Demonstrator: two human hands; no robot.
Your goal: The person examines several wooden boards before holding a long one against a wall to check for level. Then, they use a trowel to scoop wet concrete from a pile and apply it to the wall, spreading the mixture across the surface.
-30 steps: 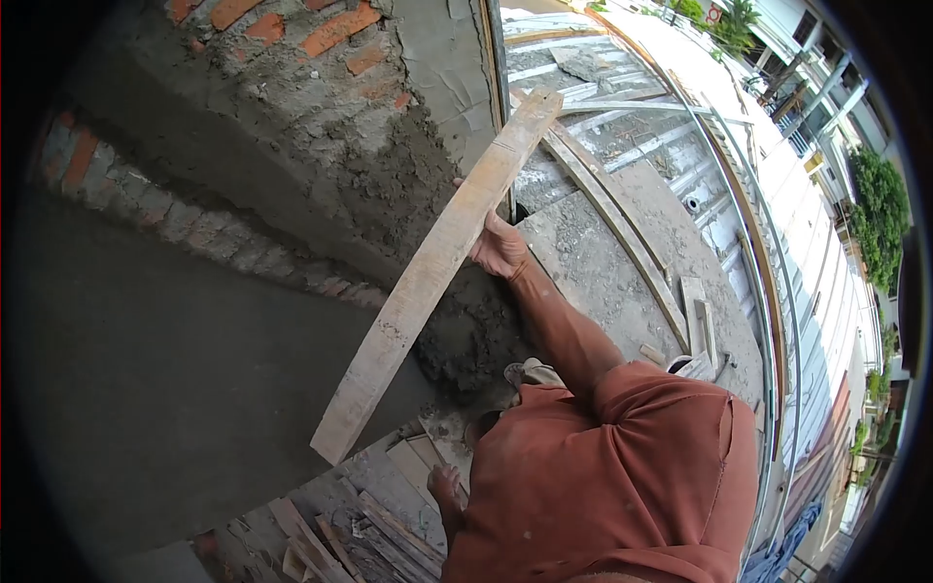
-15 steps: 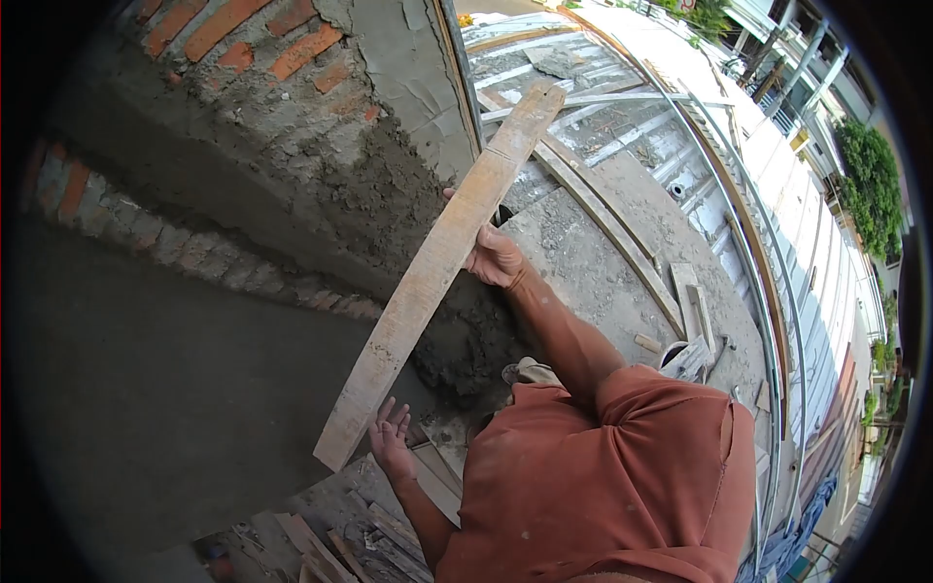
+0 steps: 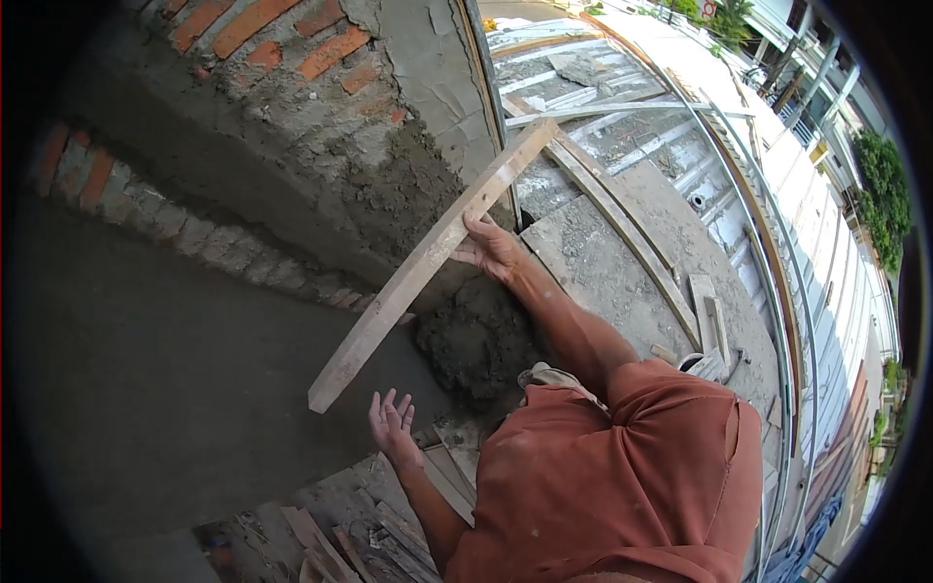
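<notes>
A long, straight wooden board (image 3: 413, 267) slants across the view in front of the wall. My right hand (image 3: 494, 250) is closed around it above its middle, thumb on the near face and fingers partly hidden behind. Below the board's lower end, my left hand (image 3: 393, 426) is held palm up with fingers spread, apart from the wood. A heap of wet mortar (image 3: 476, 345) lies beneath the board, between my two arms.
A wall with wet grey plaster (image 3: 214, 360) and exposed bricks (image 3: 243, 27) fills the left side. Scrap wood (image 3: 326, 544) lies at the bottom. Long battens (image 3: 632, 238) rest on a dusty slab to the right, beside metal roofing (image 3: 816, 253).
The board has turned in my right hand to look narrower, and its lower end has risen away from my left hand. The view has shifted slightly.
</notes>
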